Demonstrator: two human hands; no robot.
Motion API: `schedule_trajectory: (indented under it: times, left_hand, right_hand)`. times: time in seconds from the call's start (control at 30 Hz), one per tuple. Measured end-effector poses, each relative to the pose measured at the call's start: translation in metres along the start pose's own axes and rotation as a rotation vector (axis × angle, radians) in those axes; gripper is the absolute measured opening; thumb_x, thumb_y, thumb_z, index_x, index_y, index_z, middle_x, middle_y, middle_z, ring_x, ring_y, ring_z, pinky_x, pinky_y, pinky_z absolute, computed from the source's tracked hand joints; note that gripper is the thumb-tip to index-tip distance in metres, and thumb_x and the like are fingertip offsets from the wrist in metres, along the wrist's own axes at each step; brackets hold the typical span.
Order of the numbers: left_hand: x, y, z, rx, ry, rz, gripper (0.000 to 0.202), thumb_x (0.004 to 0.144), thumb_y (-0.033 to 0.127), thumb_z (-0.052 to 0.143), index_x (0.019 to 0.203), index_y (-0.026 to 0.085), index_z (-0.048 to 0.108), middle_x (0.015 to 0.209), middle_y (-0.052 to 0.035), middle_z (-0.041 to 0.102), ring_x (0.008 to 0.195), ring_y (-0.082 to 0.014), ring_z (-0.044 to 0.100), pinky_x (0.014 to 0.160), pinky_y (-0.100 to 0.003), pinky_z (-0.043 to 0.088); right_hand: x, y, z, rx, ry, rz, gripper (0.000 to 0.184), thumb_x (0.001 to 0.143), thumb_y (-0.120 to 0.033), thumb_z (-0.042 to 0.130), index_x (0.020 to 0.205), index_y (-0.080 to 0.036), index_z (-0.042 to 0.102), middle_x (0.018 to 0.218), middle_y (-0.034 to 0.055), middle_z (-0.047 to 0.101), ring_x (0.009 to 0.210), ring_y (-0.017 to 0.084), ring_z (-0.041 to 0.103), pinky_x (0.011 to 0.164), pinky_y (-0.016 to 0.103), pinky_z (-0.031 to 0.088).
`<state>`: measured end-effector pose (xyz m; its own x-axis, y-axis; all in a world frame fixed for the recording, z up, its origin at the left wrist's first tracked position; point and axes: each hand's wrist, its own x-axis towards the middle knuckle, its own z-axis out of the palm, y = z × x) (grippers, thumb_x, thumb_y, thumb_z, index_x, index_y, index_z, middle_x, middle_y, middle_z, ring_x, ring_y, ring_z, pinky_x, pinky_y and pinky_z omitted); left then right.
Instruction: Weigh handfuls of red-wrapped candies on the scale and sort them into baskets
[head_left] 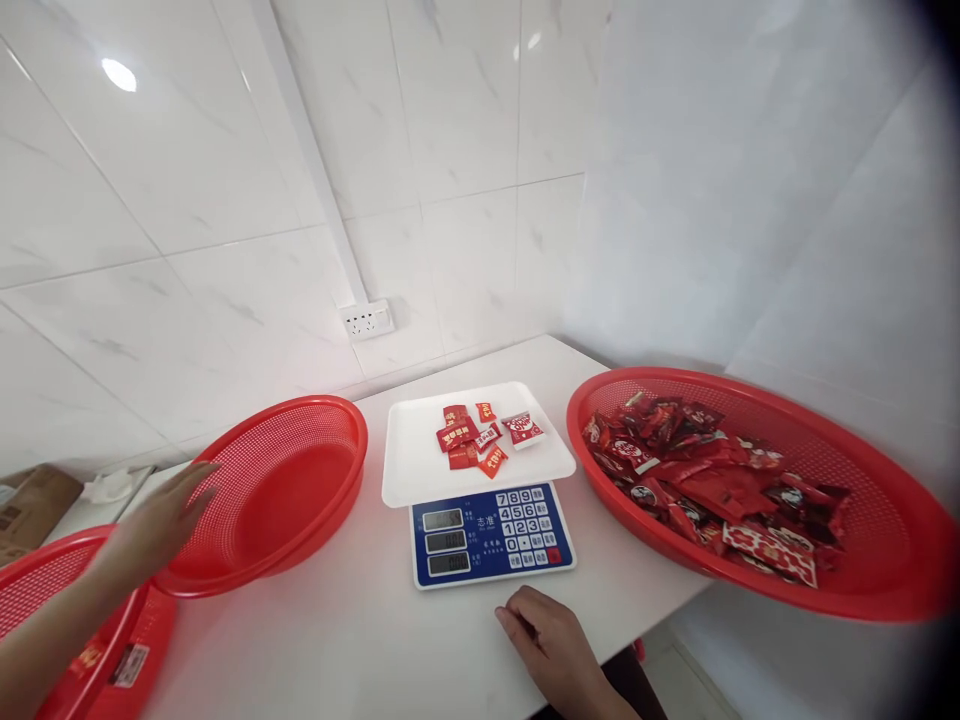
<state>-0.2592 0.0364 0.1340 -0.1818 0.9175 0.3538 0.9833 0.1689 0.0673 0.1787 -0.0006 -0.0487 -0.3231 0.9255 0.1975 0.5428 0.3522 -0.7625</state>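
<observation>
My left hand [161,520] is open, fingers stretched out against the outer left rim of an empty red mesh basket [277,490]. My right hand [547,640] rests on the white table [360,640] just in front of the scale, fingers curled down loosely with nothing seen in them. A blue-faced digital scale [491,535] stands between the baskets. Its white tray [409,460] carries several small red snack packets [480,440]. To the right a large red basket [892,550] holds a heap of red packets [712,475].
Another red basket [45,600] sits at the lower left, partly under my left arm. A wall socket [366,320] is on the tiled wall behind. A cardboard box [34,505] lies at the far left. The table's edge runs near my right hand.
</observation>
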Motion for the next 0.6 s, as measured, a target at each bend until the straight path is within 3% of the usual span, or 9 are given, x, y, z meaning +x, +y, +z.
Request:
schedule_trajectory:
  times: [0.03, 0.1, 0.13, 0.2, 0.3, 0.43, 0.5, 0.6]
  left_hand:
    - [-0.002, 0.013, 0.006, -0.078, -0.157, -0.025, 0.057, 0.082, 0.058, 0.036, 0.120, 0.018, 0.052, 0.120, -0.0080, 0.060, 0.108, -0.0270, 0.056, 0.088, -0.040, 0.046]
    - [-0.012, 0.044, 0.014, -0.252, -0.487, 0.065, 0.055, 0.083, 0.053, 0.043, 0.130, 0.025, 0.043, 0.128, -0.0052, 0.054, 0.114, -0.0260, 0.052, 0.091, -0.039, 0.044]
    - [-0.018, 0.058, 0.016, -0.297, -0.598, 0.103, 0.055, 0.082, 0.052, 0.044, 0.131, 0.027, 0.042, 0.129, -0.0048, 0.053, 0.115, -0.0263, 0.052, 0.091, -0.038, 0.045]
    - [-0.030, 0.077, 0.016, -0.332, -0.702, 0.139, 0.055, 0.082, 0.052, 0.045, 0.131, 0.027, 0.043, 0.127, -0.0057, 0.055, 0.114, -0.0279, 0.053, 0.088, -0.038, 0.047]
    - [-0.036, 0.087, 0.010, -0.335, -0.731, 0.111, 0.051, 0.081, 0.054, 0.045, 0.124, 0.028, 0.051, 0.118, -0.0054, 0.062, 0.104, -0.0283, 0.059, 0.080, -0.035, 0.051]
    - [-0.022, 0.097, 0.002, -0.294, -0.739, 0.140, 0.042, 0.082, 0.054, 0.042, 0.116, 0.034, 0.058, 0.108, -0.0023, 0.067, 0.093, -0.0254, 0.064, 0.074, -0.032, 0.053]
    - [-0.010, 0.114, 0.000, -0.246, -0.644, 0.175, 0.043, 0.082, 0.055, 0.041, 0.116, 0.034, 0.057, 0.112, -0.0016, 0.065, 0.099, -0.0258, 0.062, 0.081, -0.035, 0.051]
    - [0.009, 0.158, 0.002, -0.236, -0.461, 0.259, 0.045, 0.083, 0.055, 0.038, 0.120, 0.033, 0.052, 0.124, -0.0009, 0.057, 0.113, -0.0258, 0.052, 0.092, -0.041, 0.044]
  right_hand:
    - [0.000, 0.000, 0.000, 0.003, 0.002, 0.000, 0.034, 0.090, -0.037, 0.036, 0.061, -0.021, 0.044, 0.063, 0.0011, 0.056, 0.058, 0.014, 0.052, 0.055, 0.025, 0.038]
    - [0.000, 0.000, 0.000, 0.005, 0.011, 0.001, 0.034, 0.090, -0.037, 0.036, 0.061, -0.021, 0.044, 0.063, 0.0011, 0.055, 0.058, 0.014, 0.052, 0.055, 0.025, 0.038]
    - [0.000, 0.000, 0.000, 0.004, 0.015, 0.001, 0.034, 0.090, -0.037, 0.036, 0.060, -0.021, 0.043, 0.062, 0.0010, 0.055, 0.057, 0.014, 0.051, 0.054, 0.024, 0.038]
    - [0.000, 0.000, 0.000, 0.003, 0.019, 0.001, 0.035, 0.090, -0.037, 0.036, 0.059, -0.021, 0.043, 0.061, 0.0007, 0.054, 0.056, 0.013, 0.050, 0.053, 0.024, 0.037]
    - [0.000, 0.001, 0.000, 0.004, 0.013, 0.005, 0.035, 0.090, -0.037, 0.036, 0.060, -0.020, 0.043, 0.061, 0.0008, 0.054, 0.056, 0.013, 0.050, 0.053, 0.024, 0.037]
    - [0.001, 0.002, 0.001, 0.006, 0.002, 0.003, 0.035, 0.090, -0.037, 0.036, 0.060, -0.020, 0.044, 0.062, 0.0010, 0.054, 0.057, 0.013, 0.051, 0.054, 0.024, 0.036]
    - [0.001, 0.002, 0.001, 0.000, 0.000, 0.002, 0.035, 0.090, -0.037, 0.037, 0.061, -0.020, 0.044, 0.063, 0.0009, 0.055, 0.058, 0.013, 0.051, 0.054, 0.024, 0.036]
    - [0.002, 0.001, 0.001, 0.003, -0.002, 0.017, 0.034, 0.090, -0.037, 0.037, 0.062, -0.020, 0.045, 0.063, 0.0008, 0.055, 0.058, 0.013, 0.051, 0.055, 0.024, 0.036]
